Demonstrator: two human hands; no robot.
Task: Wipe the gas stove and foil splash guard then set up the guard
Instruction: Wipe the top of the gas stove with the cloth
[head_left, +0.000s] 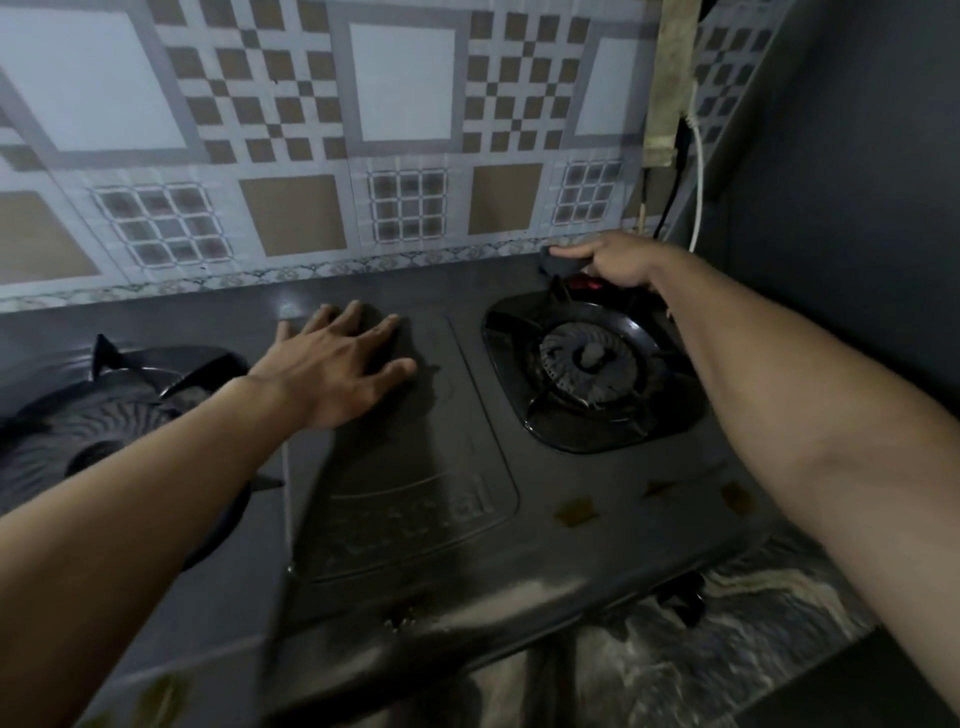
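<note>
Head: right hand (618, 262) grips cloth (560, 265); left hand (337, 364) flat on stove (441, 519).

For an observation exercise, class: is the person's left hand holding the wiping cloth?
No, the left hand lies flat, fingers spread, on the stove top, while the right hand grips the dark cloth behind the right burner.

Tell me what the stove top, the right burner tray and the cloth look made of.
Stove top: dull grey coated sheet metal, probably; stamped panel lines and rust-like brown spots. Right burner tray: glossy black, likely enamelled metal; sharp highlights. Cloth: dark soft fabric, bunched under the right hand; weave too blurred to tell.
</note>
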